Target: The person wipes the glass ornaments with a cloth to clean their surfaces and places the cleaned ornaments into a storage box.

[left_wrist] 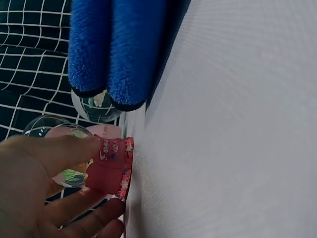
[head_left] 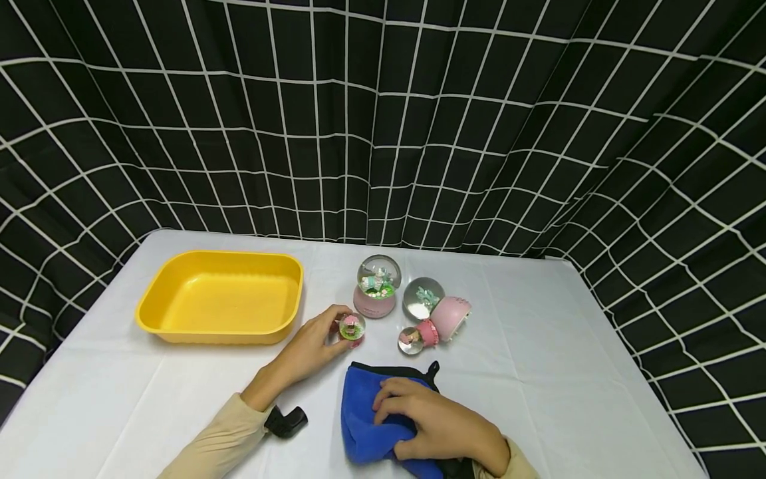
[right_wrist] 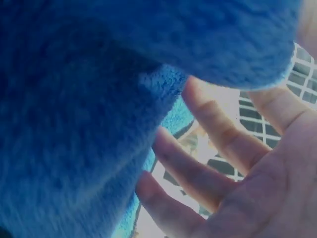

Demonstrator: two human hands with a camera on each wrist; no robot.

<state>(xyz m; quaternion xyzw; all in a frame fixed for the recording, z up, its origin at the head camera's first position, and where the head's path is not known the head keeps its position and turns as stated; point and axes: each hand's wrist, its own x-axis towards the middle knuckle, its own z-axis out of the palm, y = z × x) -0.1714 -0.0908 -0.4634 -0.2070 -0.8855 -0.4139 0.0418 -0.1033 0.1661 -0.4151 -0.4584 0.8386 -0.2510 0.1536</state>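
My left hand (head_left: 314,342) holds a small snow globe (head_left: 352,327) upright on the white table, thumb on one side and fingers on the other. The left wrist view shows its pink-red base (left_wrist: 111,166) with raised lettering, the thumb lying against it. My right hand (head_left: 439,419) grips a fold of a blue plush cloth (head_left: 365,412) with black edging, its fingers bent. In the right wrist view, fingertips (right_wrist: 166,144) press into the cloth (right_wrist: 74,124), and part of the hand is hidden behind a fold.
A large snow globe (head_left: 375,303) stands upright behind the left hand. Another large one (head_left: 451,317) and a small one (head_left: 427,332) lie on their sides to its right. A yellow basin (head_left: 218,339) sits at left. Black gridded fabric (head_left: 335,120) hangs behind the table (head_left: 568,372).
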